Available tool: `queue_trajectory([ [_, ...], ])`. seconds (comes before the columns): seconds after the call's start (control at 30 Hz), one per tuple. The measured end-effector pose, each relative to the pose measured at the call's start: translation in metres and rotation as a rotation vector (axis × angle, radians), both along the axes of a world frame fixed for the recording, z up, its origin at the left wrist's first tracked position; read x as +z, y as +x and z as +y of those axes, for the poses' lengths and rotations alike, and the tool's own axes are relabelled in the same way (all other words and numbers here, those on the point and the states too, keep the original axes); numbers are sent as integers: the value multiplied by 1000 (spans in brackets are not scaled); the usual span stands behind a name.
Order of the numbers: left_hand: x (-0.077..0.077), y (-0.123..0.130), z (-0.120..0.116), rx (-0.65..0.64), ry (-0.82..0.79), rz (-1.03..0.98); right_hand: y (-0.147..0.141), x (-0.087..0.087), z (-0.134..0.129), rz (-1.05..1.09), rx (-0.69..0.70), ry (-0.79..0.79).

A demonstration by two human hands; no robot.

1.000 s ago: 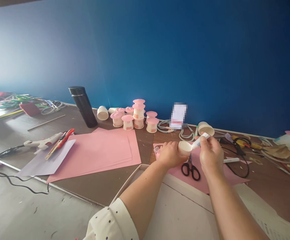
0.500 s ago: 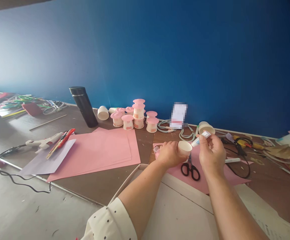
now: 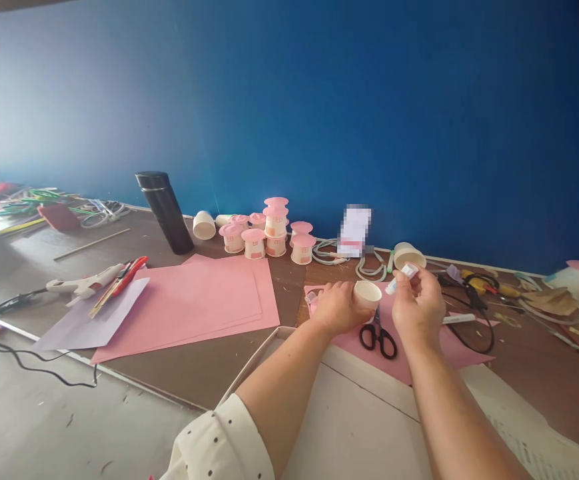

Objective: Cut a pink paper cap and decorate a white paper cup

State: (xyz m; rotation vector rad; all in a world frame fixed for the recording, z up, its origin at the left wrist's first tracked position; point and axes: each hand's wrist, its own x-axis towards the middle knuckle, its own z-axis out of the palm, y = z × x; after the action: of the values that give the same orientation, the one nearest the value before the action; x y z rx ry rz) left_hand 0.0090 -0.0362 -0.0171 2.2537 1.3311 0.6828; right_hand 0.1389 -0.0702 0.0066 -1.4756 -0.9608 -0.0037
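Observation:
My left hand (image 3: 338,308) is wrapped round a small white paper cup (image 3: 368,292), its open mouth tilted up toward me. Just right of the cup, my right hand (image 3: 419,303) pinches a small white tube with blue print (image 3: 402,277), which looks like glue. The tube's lower end points at the cup's rim, with a small gap between them. Black-handled scissors (image 3: 378,340) lie under the hands on pink paper (image 3: 454,350), their blades partly hidden behind the cup.
Several paper-cup houses with pink roofs (image 3: 276,230) stand by the blue wall, beside a black flask (image 3: 165,213). Pink sheets (image 3: 209,307), a glue gun (image 3: 85,283) and a red cutter (image 3: 119,287) lie left. A cardboard box lid (image 3: 349,427) is nearest me; cables (image 3: 479,300) lie right.
The tube has drawn slightly back from the cup and tilted a little in my right hand. My left hand keeps its hold on the cup. The whole view has shifted slightly.

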Motion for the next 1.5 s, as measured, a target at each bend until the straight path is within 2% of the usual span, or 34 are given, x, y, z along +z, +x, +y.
queue_trajectory([
  [0.07, -1, 0, 0, 2, -8, 6, 1, 0, 0, 44, 12, 27],
  [0.17, 0, 0, -1, -8, -14, 5, 2, -2, 1, 122, 116, 49],
  [0.3, 1, -1, -1, -16, 7, -15, 0, -3, 0, 21, -25, -9],
  [0.37, 0, 0, -1, -10, 4, -14, 0, -2, 0, 74, -20, 39],
  [0.47, 0, 1, -1, -5, -5, -15, 1, 0, 4, 408, 144, 133],
  [0.57, 1, 1, -2, -19, -10, -23, 5, 1, 7, 782, 224, 144],
  [0.63, 2, 1, -3, -27, -21, -39, 8, 1, 8, 914, 240, 125],
  [0.7, 2, 0, -3, -32, -33, -66, 10, 0, 8, 960, 257, 108],
  [0.83, 1, 0, -1, 10, -51, -71, 13, -4, 9, 857, 217, 95],
  [0.93, 1, 0, -1, 36, -56, -21, 13, -10, 12, 667, 173, 101],
  [1.13, 4, -2, -2, 21, -42, 8, 9, -16, 13, 336, 199, 64],
  [1.27, 5, -2, -2, 28, -59, 15, 7, -12, 7, 103, 64, -17],
  [1.33, 5, -2, -2, 25, -56, 17, 7, -11, 6, 92, 57, -3],
  [1.43, 4, -1, -2, 24, -56, 24, 7, -11, 7, 166, 168, 92],
  [1.5, 4, -1, -2, 14, -50, 23, 6, -11, 7, 151, 204, 99],
])
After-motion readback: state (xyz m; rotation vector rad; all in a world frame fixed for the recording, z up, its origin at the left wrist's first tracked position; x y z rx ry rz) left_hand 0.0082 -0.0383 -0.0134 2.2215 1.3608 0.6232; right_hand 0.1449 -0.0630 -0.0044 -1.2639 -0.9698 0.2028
